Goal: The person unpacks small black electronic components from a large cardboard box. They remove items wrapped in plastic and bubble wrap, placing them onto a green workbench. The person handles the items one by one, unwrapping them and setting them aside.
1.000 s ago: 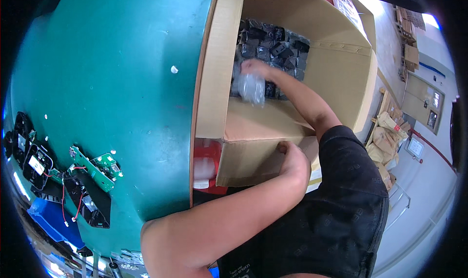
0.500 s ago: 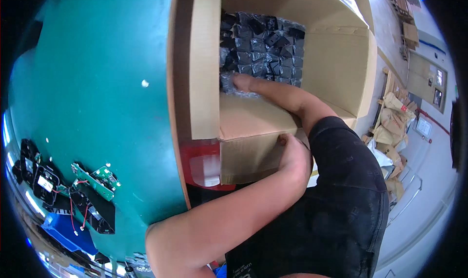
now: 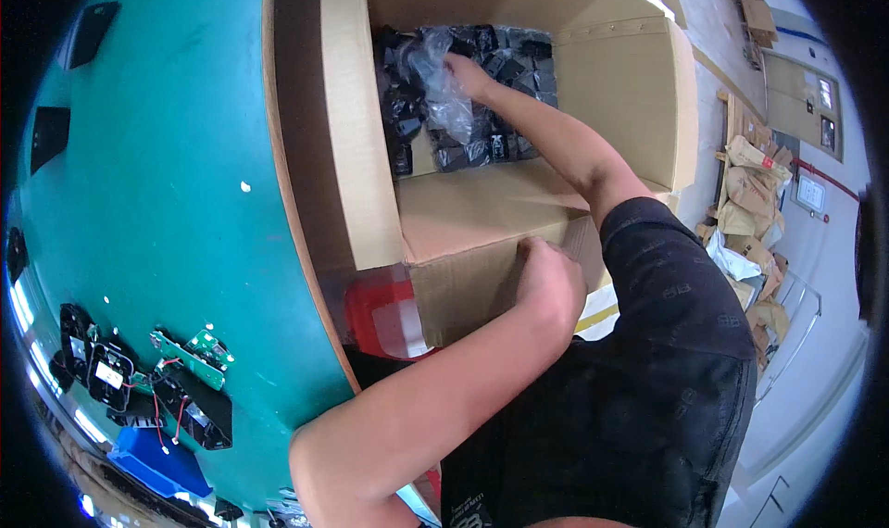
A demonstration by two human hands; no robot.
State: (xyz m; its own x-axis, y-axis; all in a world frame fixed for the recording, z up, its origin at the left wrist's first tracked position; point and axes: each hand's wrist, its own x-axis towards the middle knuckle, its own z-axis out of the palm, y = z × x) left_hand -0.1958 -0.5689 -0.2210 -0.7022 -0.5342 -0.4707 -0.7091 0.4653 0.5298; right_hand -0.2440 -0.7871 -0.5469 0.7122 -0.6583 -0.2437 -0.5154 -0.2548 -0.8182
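Observation:
My right hand (image 3: 470,77) reaches into an open cardboard box (image 3: 619,102), its fingers closed on a crumpled clear plastic bag (image 3: 446,111). Beneath and around the bag lie rows of small black parts (image 3: 500,148), many in clear wrapping. Whether the bag itself holds anything is hard to make out. At the near side of the box, my left hand (image 3: 551,282) is closed on the folded-down cardboard flap (image 3: 468,292), with its fingertips partly hidden.
A green-topped table (image 3: 176,204) stands left of the box, carrying circuit boards (image 3: 199,357), wired black housings (image 3: 199,412) and a blue bin (image 3: 159,458). A red container (image 3: 381,310) sits between table and flap. Sacks (image 3: 750,190) are piled at the right.
My right hand has moved from the box's near left corner toward its far side, drawing the plastic bag up. My left hand stays at the flap. The view has shifted slightly.

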